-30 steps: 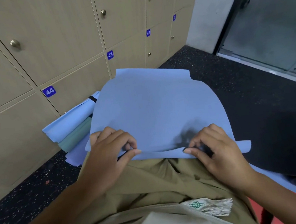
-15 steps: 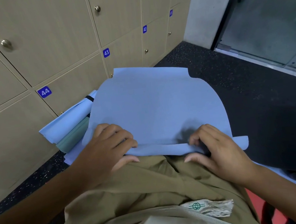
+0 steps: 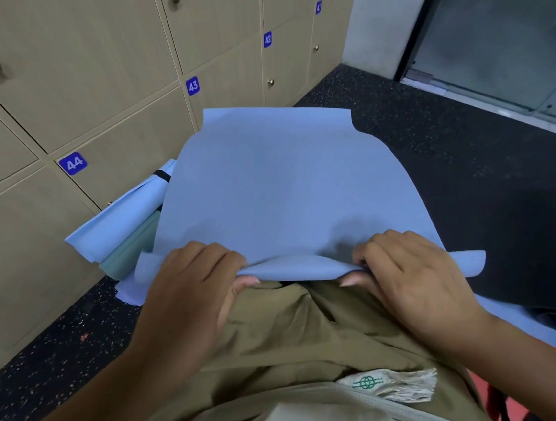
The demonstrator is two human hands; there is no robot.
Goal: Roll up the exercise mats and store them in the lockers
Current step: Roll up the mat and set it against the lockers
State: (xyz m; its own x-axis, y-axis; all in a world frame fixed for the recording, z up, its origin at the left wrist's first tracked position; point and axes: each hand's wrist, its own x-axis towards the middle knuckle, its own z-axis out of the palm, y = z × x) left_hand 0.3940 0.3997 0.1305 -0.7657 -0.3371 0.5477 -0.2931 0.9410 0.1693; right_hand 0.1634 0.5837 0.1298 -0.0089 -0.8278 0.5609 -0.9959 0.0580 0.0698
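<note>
The mat (image 3: 284, 189) in the middle is plain light blue. Beside it lie a paler blue rolled mat (image 3: 124, 226) with a black strap and a grey-green one (image 3: 134, 256). The rolled mat (image 3: 531, 252) at the right is black. The floor (image 3: 431, 118) is black with small pale speckles. The lockers (image 3: 67, 78) are beige, with blue number plates (image 3: 73, 163) bearing white digits. The trousers (image 3: 300, 338) are olive-brown.

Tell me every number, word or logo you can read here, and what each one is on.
"44" on a blue tag on a locker door.
"43" on a blue tag on the next locker along.
"42" on a blue tag further along.
"41" on the farthest blue tag, small but legible.
A green globe logo on a fringed cloth label; no words readable.
</note>
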